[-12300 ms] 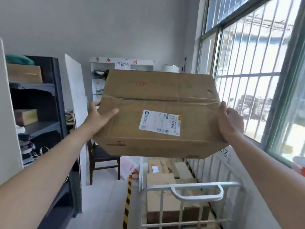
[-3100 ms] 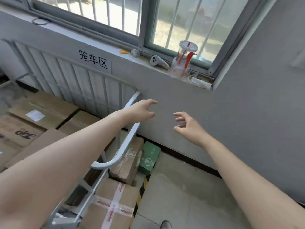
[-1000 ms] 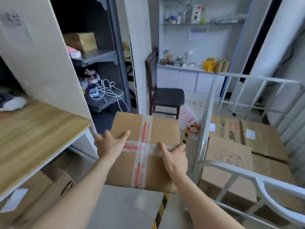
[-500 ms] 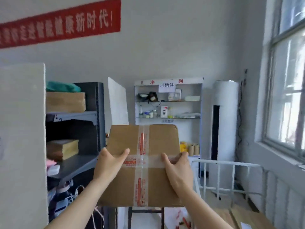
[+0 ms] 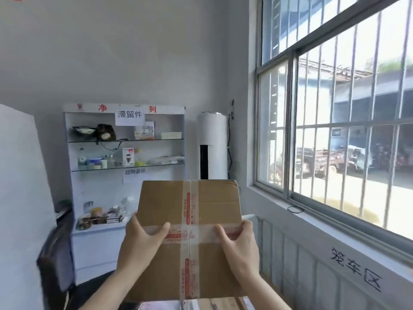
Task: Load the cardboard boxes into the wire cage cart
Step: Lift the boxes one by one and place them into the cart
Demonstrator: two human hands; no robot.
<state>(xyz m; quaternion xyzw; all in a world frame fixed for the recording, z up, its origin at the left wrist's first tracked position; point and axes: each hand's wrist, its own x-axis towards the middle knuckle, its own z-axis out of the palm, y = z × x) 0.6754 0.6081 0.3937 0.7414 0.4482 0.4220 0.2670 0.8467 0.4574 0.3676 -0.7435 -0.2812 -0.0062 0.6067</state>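
Observation:
A brown cardboard box (image 5: pixel 214 198) crossed with clear tape bearing red print is held up at chest height in the middle of the head view. My left hand (image 5: pixel 140 242) grips its left edge, thumb lying over the top face. My right hand (image 5: pixel 240 245) grips its right edge the same way. The wire cage cart (image 5: pixel 288 258) shows as white bars along the wall to the right, below the window. Tops of boxes in the cart (image 5: pixel 223 305) peek out under the held box.
A white shelf unit (image 5: pixel 127 157) with small items stands against the far wall, a tall white air conditioner (image 5: pixel 212 144) beside it. A barred window (image 5: pixel 335 121) fills the right side. A dark chair (image 5: pixel 55 260) and white panel (image 5: pixel 20 198) sit at the left.
The view has swung right toward the window and cart side. The box stays held in both hands with the same grip, now in front of the shelf unit and cage bars.

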